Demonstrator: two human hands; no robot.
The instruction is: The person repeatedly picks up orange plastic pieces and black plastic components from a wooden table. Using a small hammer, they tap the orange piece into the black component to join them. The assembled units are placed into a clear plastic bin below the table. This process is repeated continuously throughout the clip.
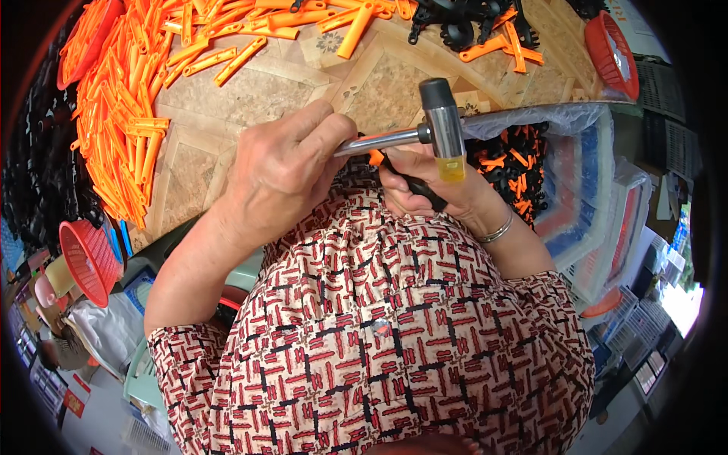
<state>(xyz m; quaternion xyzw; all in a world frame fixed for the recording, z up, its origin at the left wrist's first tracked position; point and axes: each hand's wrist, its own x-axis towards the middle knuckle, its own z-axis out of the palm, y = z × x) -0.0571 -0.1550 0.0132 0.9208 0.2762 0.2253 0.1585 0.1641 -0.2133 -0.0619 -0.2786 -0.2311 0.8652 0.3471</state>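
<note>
My left hand [282,155] is closed around the handle of a small two-faced mallet [442,125]. The mallet's metal shaft runs rightward from my fist; its head has a black face on top and a clear yellow one below. Just under the mallet head, my right hand [425,178] grips a black plastic piece [426,192]. A bit of orange [376,158] shows at that piece's upper end, close to my left fist. My fingers hide most of the black piece, so its full shape cannot be made out. Both hands are held before my patterned shirt, at the table's near edge.
Orange plastic handles [125,129] lie heaped along the table's left and far side. Black parts [459,30] sit at the far right. A red basket [611,54] stands at the right corner, another [89,262] at left. A plastic-lined crate [580,182] holds black-and-orange pieces.
</note>
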